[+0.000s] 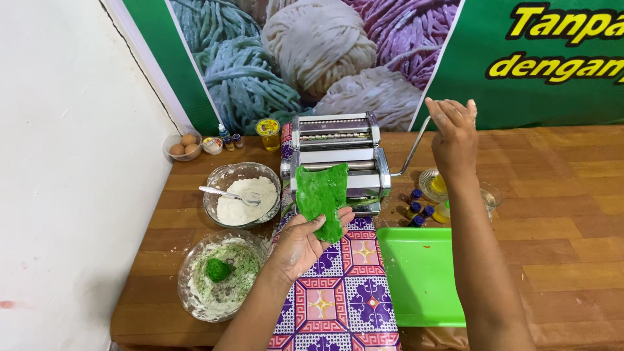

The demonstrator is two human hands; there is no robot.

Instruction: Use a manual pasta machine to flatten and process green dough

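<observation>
A flat sheet of green dough (pixel 323 198) hangs out of a silver hand-cranked pasta machine (pixel 338 151) at the middle of the wooden table. My left hand (pixel 304 244) is palm up under the sheet's lower end and holds it. My right hand (pixel 453 133) is raised to the right of the machine, closed on the end of its crank handle (pixel 411 155). The machine stands on a patterned purple and red cloth (pixel 338 292).
A glass bowl of flour with a spoon (pixel 242 194) and a floury bowl with a green dough lump (pixel 220 273) sit at left. A green tray (pixel 419 276) lies at right. Small bottles (pixel 416 209), glass dishes (pixel 455 188), a bowl of eggs (pixel 184 147) and a white wall (pixel 65 162) surround them.
</observation>
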